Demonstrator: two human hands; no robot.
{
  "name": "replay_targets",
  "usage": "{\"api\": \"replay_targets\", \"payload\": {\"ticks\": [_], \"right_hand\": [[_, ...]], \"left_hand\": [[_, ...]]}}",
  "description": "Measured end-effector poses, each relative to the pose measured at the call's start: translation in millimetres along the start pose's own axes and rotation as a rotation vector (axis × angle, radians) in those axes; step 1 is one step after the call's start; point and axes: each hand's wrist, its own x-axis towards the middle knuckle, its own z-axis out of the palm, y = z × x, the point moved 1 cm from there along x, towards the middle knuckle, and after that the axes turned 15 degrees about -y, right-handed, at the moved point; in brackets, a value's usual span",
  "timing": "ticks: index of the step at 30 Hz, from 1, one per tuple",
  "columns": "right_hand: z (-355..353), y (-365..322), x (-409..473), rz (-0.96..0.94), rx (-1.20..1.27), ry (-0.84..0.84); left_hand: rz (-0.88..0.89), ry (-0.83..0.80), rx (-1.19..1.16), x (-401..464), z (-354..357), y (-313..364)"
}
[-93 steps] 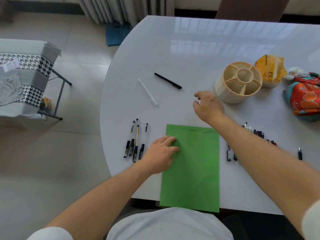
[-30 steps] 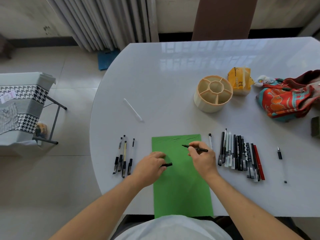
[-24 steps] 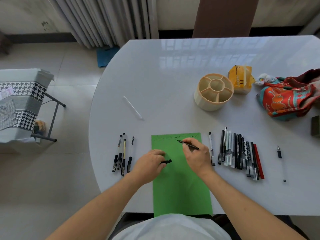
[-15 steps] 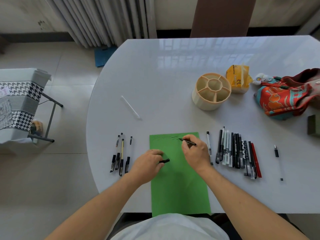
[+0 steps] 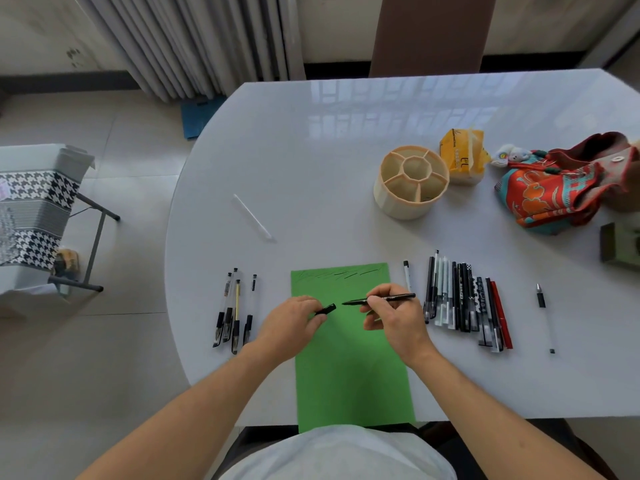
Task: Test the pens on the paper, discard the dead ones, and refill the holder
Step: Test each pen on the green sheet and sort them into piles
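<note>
A green paper lies at the table's near edge, with several dark strokes along its top. My right hand pinches a thin black pen, held level above the paper with its tip pointing left. My left hand pinches the pen's black cap, a short gap from the tip. The beige divided holder stands empty at the back right. Several pens lie in a row right of the paper. Another group of pens lies to its left.
A white pen lies alone at mid-left, and a lone pen at the far right. A yellow packet and a red patterned cloth sit behind the holder. A dark box is at the right edge. The table's rounded edge runs left.
My right hand lifted the pen's tip from the top of the paper and brought it down and level, towards the cap in my left hand. The left hand barely moved.
</note>
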Motion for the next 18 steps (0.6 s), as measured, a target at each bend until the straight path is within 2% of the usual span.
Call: {"api": "replay_targets", "payload": {"ticks": [11, 18], "right_hand": [[8, 1, -5, 0.065, 0.085, -0.141], [14, 6, -4, 0.049, 0.082, -0.013]], "left_hand": [[0.081, 0.0, 0.072, -1, -6, 22], [0.108, 0.039, 0.094, 5, -8, 40]]}}
